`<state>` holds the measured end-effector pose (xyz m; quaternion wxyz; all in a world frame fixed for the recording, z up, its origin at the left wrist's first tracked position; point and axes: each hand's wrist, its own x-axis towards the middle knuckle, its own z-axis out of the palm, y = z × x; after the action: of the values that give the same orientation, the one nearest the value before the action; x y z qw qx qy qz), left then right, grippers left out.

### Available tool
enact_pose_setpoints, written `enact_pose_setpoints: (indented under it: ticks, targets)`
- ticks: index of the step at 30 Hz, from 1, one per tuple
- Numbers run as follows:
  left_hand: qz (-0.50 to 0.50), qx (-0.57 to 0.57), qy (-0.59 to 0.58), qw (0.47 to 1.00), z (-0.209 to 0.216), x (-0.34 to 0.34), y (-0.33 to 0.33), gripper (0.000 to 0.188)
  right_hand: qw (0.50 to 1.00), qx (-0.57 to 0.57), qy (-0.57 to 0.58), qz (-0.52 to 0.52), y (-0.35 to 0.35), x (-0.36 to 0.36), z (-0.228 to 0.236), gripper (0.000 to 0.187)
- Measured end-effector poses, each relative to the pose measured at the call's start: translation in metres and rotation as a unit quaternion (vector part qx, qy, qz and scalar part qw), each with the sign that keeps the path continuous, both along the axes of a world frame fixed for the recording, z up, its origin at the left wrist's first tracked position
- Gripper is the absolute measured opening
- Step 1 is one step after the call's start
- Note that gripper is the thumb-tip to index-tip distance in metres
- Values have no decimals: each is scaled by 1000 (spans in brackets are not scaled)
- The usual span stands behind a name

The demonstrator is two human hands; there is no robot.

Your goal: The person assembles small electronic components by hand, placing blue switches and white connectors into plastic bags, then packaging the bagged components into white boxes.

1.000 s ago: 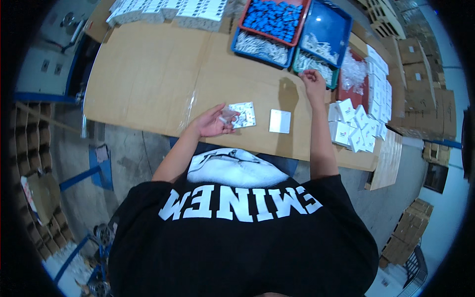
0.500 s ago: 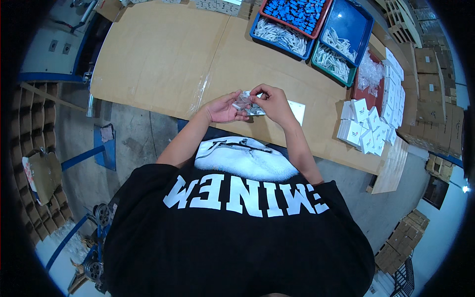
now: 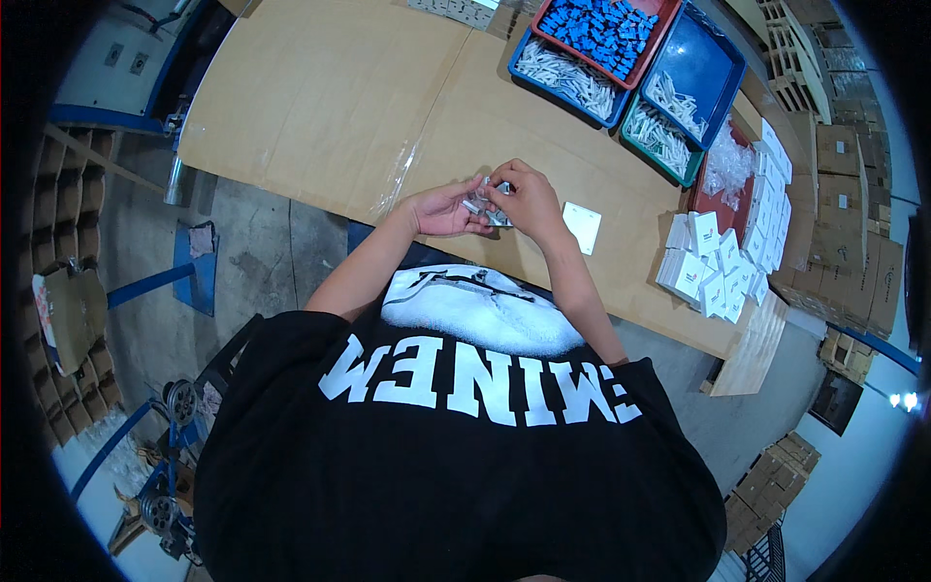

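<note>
Close to the table's near edge, my left hand is turned palm up with its fingers curled around a small clear plastic bag. Something small and white shows in or against the bag; its kind is too small to make out. My right hand pinches the bag's upper part between thumb and fingers. Under the hands lies a greyish, shiny piece, mostly covered. Just right of my right hand, a flat white square piece rests on the cardboard-covered table.
Far right, a red tray of blue plastic pieces sits above a blue tray of white sticks. Beside it, another blue tray overlaps a green tray. Clear bags and stacked white boxes lie nearer.
My right hand has shifted slightly, its fingers lower against the bag. More of the white square piece shows beside it. The whole view has turned a little.
</note>
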<state>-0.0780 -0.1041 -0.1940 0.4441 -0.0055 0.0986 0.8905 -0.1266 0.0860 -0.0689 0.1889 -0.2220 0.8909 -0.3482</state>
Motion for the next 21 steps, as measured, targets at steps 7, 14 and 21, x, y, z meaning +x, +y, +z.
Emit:
enact_pose_setpoints:
  ticks: [7,14,21]
  targets:
    - [6,-1,-4,1000,6,1,-1,38,996,-73,-56,9,5,-3,2,25]
    - [7,-33,-11,999,6,1,2,43,991,-92,-84,50,6,-1,-14,37]
    - [-5,5,7,1000,-16,1,-1,51,989,-68,-122,37,-5,-4,2,40]
